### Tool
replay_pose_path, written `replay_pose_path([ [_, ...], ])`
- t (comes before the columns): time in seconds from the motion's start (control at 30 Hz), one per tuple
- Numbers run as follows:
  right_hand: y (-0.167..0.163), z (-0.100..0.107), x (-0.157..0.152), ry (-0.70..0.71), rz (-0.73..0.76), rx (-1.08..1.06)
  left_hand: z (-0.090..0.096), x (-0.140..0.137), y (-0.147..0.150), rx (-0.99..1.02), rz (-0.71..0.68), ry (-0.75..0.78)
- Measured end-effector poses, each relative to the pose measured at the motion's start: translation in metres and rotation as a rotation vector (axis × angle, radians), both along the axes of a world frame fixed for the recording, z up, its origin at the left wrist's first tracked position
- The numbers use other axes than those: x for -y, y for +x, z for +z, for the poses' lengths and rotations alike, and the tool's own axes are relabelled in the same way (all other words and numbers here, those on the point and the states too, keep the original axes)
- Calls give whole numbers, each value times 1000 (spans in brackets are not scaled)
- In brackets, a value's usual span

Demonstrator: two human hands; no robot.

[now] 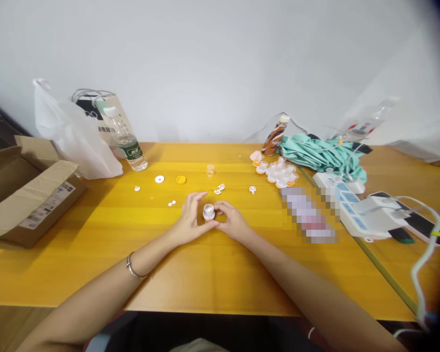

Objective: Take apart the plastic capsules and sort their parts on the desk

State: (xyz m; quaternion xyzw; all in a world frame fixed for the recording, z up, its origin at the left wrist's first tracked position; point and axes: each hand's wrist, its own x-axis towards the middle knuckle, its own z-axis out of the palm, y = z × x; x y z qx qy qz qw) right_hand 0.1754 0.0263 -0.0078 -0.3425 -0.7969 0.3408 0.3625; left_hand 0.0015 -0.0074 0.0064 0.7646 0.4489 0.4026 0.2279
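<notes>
A small clear plastic cup (209, 211) stands between my hands near the middle of the table, with something whitish in it that is too small to make out. My right hand (234, 224) has bent fingers at the cup's right side, the index fingertip against it. On the other side, my left hand (188, 222) is open and curved around the cup, its thumb stretched in front toward my right thumb. Just beyond lie white openwork pieces (220, 188), a second clear cup (210, 170), a yellow ring (181, 180) and a white ring (159, 179).
At left are an open cardboard box (51, 205), a white plastic bag (73, 132) and a water bottle (132, 151). To the right are clear-and-orange containers (281, 172), a brown drink bottle (275, 137), teal fabric (322, 154), a pixelated item (310, 215) and a power strip (346, 208).
</notes>
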Motion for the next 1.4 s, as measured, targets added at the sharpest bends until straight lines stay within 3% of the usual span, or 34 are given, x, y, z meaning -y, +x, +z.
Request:
replay_pose_path([
  [0.1,0,1,0,12,-14,8,0,0,0,43,-94,-65],
  [0.23,0,0,0,23,-5,21,1,-1,-2,10,-17,-26],
  [0.37,0,-1,1,37,-12,37,-1,-2,-2,56,-108,-68],
  [0.57,-1,0,3,47,-18,45,-4,-4,-3,64,76,-12],
  [0.77,-2,1,4,43,-27,46,1,-2,-6,77,-165,-82],
  [0.93,-3,1,5,45,-14,33,0,-4,-5,55,-15,-12],
  [1.07,-3,0,5,46,-28,29,3,-5,-5,73,-190,-65],
  [1.23,-3,-3,4,63,-16,42,5,-5,-5,45,-41,-29],
  [1.4,-3,-3,4,64,-29,46,8,-6,-10,46,-277,-108],
])
